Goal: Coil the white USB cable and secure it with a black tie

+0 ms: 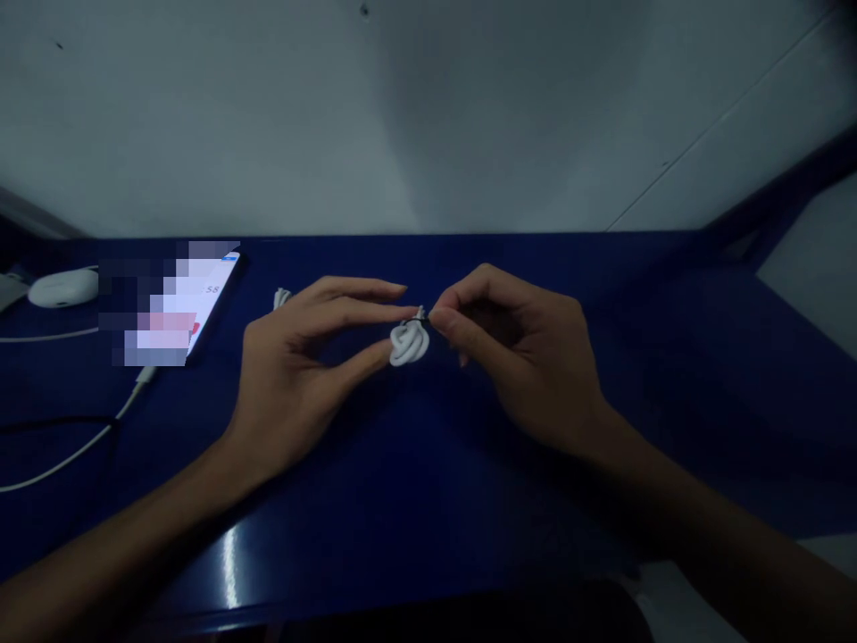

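Note:
A small coiled bundle of white cable (409, 343) is held just above or on the blue table, its loops gathered at the top. My left hand (304, 362) grips the bundle from the left between thumb and fingertips, with the other fingers stretched forward. Around the neck of the loops runs a thin black tie (418, 319). From the right, my right hand (528, 348) pinches the end of this tie between thumb and index finger. More white strands (282, 297) show behind my left hand; whether they join the bundle is hidden.
On the left of the blue table (415, 500) lies a lit phone (215, 299), partly pixelated, with a white charging cable (130, 399) plugged in. A white rounded object (63, 288) sits beyond it. A black cord (60, 422) crosses the cable. A pale wall (301, 125) stands behind.

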{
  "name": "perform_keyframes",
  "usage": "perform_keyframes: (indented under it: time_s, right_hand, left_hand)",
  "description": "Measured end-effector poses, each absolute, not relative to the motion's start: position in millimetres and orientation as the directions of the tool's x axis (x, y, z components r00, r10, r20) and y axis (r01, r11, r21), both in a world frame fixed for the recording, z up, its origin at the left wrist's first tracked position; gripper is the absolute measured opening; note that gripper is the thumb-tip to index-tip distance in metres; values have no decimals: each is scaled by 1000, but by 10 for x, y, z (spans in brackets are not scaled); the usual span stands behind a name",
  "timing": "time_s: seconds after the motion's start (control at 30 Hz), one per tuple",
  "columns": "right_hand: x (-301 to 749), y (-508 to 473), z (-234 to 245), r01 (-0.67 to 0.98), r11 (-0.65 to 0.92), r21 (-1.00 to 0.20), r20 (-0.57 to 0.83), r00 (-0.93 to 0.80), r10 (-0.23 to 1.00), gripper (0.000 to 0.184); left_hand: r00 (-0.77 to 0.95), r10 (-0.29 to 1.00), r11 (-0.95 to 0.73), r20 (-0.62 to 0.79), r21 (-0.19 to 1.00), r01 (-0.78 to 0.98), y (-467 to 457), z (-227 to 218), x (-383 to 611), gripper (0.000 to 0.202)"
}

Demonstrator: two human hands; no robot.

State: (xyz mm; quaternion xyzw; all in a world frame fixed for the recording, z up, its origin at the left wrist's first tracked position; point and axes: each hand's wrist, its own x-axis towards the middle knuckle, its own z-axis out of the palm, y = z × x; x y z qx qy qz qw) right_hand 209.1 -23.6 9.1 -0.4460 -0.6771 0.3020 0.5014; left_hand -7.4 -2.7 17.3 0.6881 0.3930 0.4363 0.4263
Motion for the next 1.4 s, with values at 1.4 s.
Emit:
perform_keyframes:
  time_s: [1.4]
  right_hand:
    - [1999,-299,43,494,434,-754,495,-7,869,12]
  left_hand:
    - [360,932,32,-29,999,-5,30,72,-26,13]
